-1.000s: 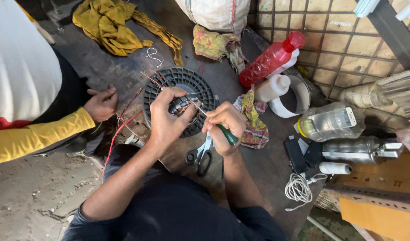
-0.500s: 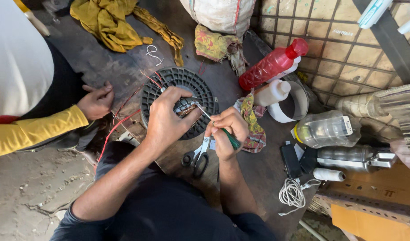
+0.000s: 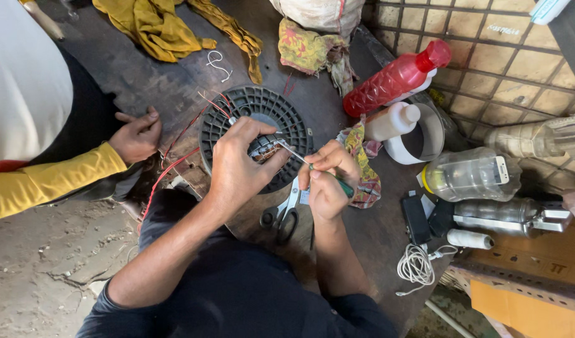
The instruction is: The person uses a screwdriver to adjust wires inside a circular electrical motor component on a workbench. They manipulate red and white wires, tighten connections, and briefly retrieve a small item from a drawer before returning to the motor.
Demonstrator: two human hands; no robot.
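A round black slotted disc (image 3: 237, 109) with copper windings at its middle lies on a dark worktop (image 3: 143, 81). My left hand (image 3: 240, 163) clamps over the disc's centre and grips the small wound part (image 3: 265, 145). My right hand (image 3: 328, 181) holds a green-handled screwdriver (image 3: 345, 186), whose thin metal shaft points left into the windings beside my left fingers. Red wires (image 3: 175, 141) trail from the disc to the left. Scissors (image 3: 286, 213) lie just below my hands.
Another person in a yellow sleeve rests a hand (image 3: 136, 134) left of the disc. A red bottle (image 3: 397, 78), white bottle (image 3: 391, 121), tape roll (image 3: 425, 134), clear jar (image 3: 469, 175), patterned rags (image 3: 362, 163), black blocks (image 3: 416, 219) and white cord (image 3: 416, 263) crowd the right.
My hands stay on the disc; the screwdriver tip has shifted slightly along the windings. The other person's hand has barely moved.
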